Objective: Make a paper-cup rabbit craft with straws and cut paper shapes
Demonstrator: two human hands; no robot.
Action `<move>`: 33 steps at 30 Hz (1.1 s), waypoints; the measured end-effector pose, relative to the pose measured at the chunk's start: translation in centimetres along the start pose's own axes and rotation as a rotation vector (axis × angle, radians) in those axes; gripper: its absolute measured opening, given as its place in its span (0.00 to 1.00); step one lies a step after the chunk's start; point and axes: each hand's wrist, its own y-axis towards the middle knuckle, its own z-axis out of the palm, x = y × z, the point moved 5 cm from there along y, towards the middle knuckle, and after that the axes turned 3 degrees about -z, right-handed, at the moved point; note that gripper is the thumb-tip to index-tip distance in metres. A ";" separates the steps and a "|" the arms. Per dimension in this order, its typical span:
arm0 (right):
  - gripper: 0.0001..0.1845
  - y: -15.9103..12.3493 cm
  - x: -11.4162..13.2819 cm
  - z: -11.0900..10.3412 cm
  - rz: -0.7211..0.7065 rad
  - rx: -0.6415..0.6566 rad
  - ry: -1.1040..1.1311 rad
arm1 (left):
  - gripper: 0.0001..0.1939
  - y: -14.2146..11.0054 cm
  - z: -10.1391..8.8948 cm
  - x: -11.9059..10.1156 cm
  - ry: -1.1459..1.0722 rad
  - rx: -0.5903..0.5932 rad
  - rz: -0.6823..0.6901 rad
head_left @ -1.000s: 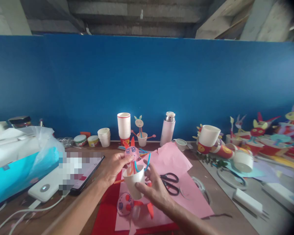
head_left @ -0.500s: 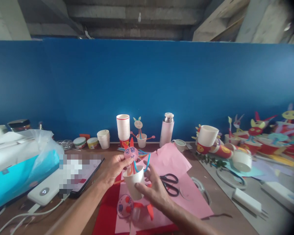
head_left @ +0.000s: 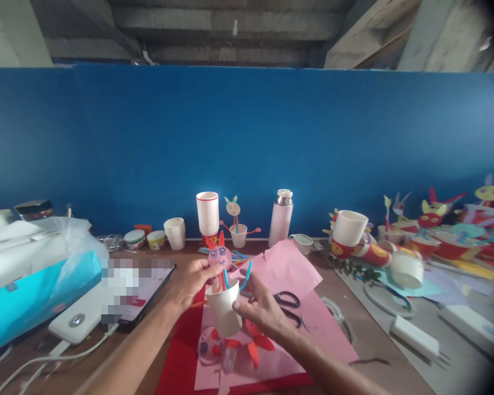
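Note:
A white paper cup (head_left: 224,311) is tilted in front of me, above the pink paper. From it rises a pink paper rabbit head (head_left: 219,257) with red ears and drawn eyes. My left hand (head_left: 197,282) is closed on this figure, with the thumb across the lower edge of the head. A bent blue pipe cleaner (head_left: 247,274) sticks out over the cup's right side. My right hand (head_left: 260,307) is beside the cup, fingers apart and thumb tip at its wall. Below lies a round pink paper face (head_left: 209,345) with red pieces (head_left: 253,354).
Black scissors (head_left: 288,299) lie on the pink paper (head_left: 298,274) behind my right hand. A cup stack (head_left: 208,214), a finished cup figure (head_left: 239,233) and a thermos (head_left: 280,219) stand along the blue partition. A phone (head_left: 156,291) is left, more cup figures (head_left: 430,219) right.
The cup has shifted slightly left and changed its tilt. My right hand has moved a little right, loosening from the cup and uncovering more red pieces. My left hand keeps its hold.

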 end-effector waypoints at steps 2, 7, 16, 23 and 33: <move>0.39 -0.3 -0.5 0.2 0.020 0.011 -0.024 | 0.16 -0.2 0.3 -0.1 -0.006 0.010 -0.006; 0.42 -0.6 -1.3 0.2 0.093 -0.026 -0.150 | 0.15 -0.8 0.9 -0.7 -0.013 0.031 -0.001; 0.44 -0.2 -1.0 -0.1 0.055 -0.074 -0.047 | 0.17 -0.6 0.0 -1.2 -0.077 0.000 0.056; 0.43 1.6 -0.6 -1.1 -0.024 -0.120 0.032 | 0.15 1.3 -2.6 1.2 -0.381 -0.245 -0.015; 0.43 2.7 0.1 -3.3 -0.080 -0.232 0.048 | 0.16 0.2 1.8 1.4 -0.305 0.147 -0.068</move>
